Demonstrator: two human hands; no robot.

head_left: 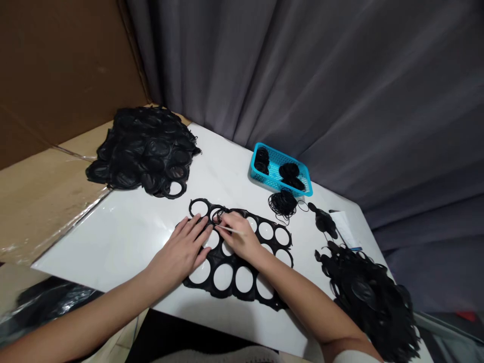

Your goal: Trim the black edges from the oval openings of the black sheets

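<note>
A black, rubber-like sheet (233, 258) with rows of large round holes lies flat on the white table. My left hand (187, 242) rests on the sheet's left part, its fingers stretched out and slightly spread. Over the upper rows, my right hand (236, 234) is closed around a thin pale stick-like tool (233, 230), whose exact kind I cannot make out. The right fingertips are at a hole in the top row, where a thin black ring (218, 216) shows. Part of the sheet is hidden beneath both hands and my right forearm.
A stack of black sheets (145, 151) stands at the back left. The blue basket (280, 182) holds bundles of black rings, with a loose ring pile (283, 204) before it. Black scraps (366, 297) heap at right, near white paper (345, 227). A grey curtain (302, 75) hangs behind.
</note>
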